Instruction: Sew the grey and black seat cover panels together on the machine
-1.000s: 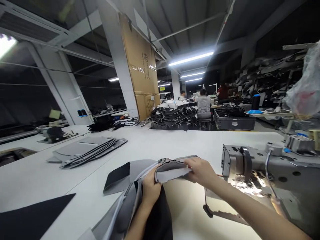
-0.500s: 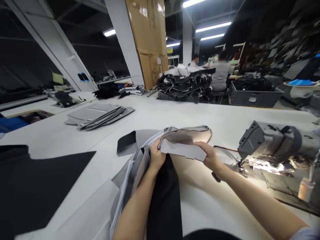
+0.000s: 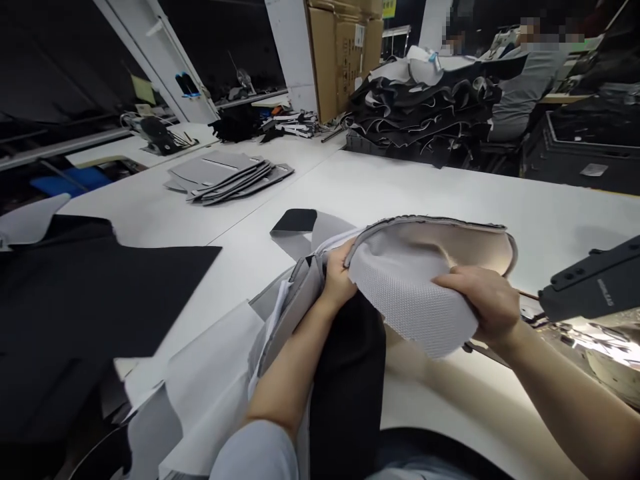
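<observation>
A sewn piece of grey and black fabric (image 3: 415, 313) with dark-edged seams is held up over the white table. My left hand (image 3: 341, 275) is closed around its bunched seam edge at the middle. Pinched between the thumb and fingers of my right hand (image 3: 483, 300) is a light grey mesh-textured flap of the same piece. Below my left hand hangs a black panel (image 3: 350, 380), and pale grey panels (image 3: 215, 380) spread to the lower left. The fingertips of my left hand are partly hidden by the cloth.
A sewing machine (image 3: 595, 283) stands at the right, lamp lit. Stacked grey panels (image 3: 235, 177) lie on the white table (image 3: 400, 187) beyond, and black fabric (image 3: 90, 300) covers the left. Behind are a heap of dark pieces (image 3: 425, 110), a seated person (image 3: 530, 87) and a crate (image 3: 580, 153).
My right hand has folded the flap over toward me, so its mesh-textured face shows. The view has tilted down and turned left.
</observation>
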